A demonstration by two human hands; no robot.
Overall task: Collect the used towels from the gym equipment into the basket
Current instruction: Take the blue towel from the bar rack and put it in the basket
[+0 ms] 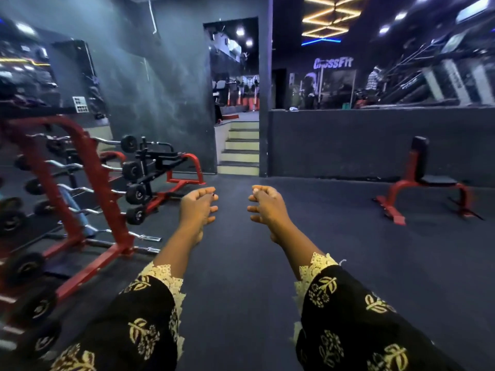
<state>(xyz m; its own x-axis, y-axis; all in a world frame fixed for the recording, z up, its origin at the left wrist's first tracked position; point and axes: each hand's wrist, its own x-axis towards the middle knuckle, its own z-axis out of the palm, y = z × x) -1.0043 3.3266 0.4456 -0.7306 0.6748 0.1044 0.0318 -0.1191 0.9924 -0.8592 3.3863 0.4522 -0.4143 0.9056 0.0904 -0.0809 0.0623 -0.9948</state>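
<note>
Both bare hands, left [199, 207] and right [265, 207], reach forward apart over the dark rubber gym floor [334, 236] with fingers loosely curled and holding nothing, between the red barbell rack [88, 183] and the red-framed black padded bench [428, 180].

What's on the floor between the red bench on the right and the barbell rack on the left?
In the head view, only the two outstretched hands, left hand and right hand, hang over it. The dark floor from bench to rack is bare; no towel or basket shows.
</note>
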